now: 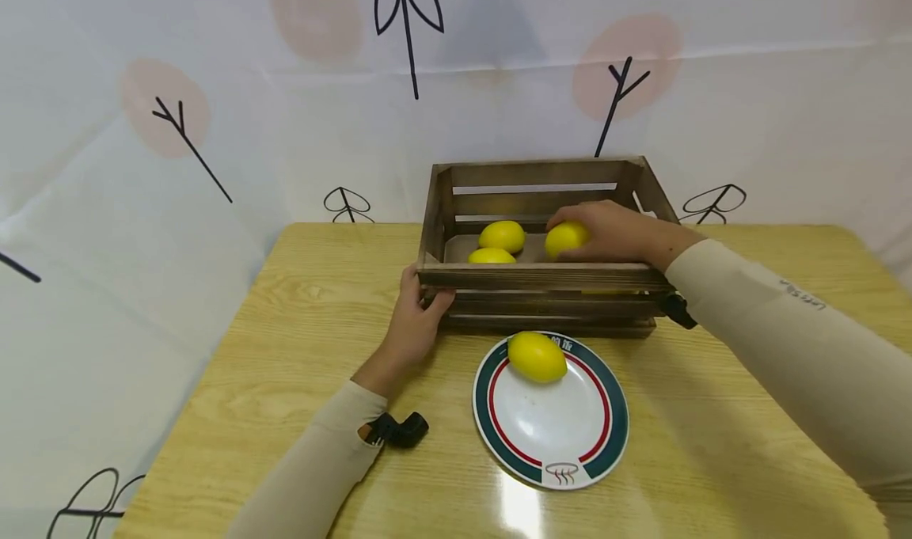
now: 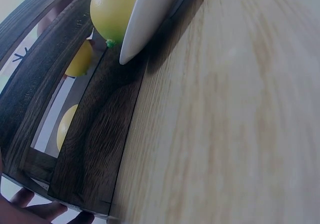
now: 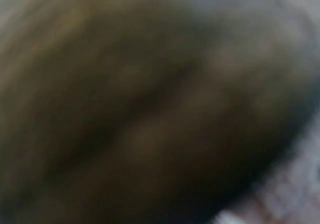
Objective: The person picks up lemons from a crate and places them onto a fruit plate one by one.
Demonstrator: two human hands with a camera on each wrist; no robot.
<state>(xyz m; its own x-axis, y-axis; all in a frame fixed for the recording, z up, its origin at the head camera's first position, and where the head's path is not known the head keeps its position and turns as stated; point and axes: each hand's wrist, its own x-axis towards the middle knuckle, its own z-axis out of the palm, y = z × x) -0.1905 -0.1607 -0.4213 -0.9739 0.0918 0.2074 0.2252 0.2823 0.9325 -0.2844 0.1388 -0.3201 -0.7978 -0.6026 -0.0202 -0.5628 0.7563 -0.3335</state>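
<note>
A dark wooden slatted crate stands at the back of the table. My left hand grips its front left corner; in the left wrist view several fingertips show round the crate's end. Inside the crate, my right hand holds a yellow lemon. Two more lemons, one farther back and one nearer the front slat, lie to its left. Another lemon rests on a white plate with a green and red rim, in front of the crate. The right wrist view is too blurred to read.
The wooden table extends to both sides of the crate and plate. A white patterned cloth hangs close behind the crate. The crate's front wall stands between the plate and the lemons inside.
</note>
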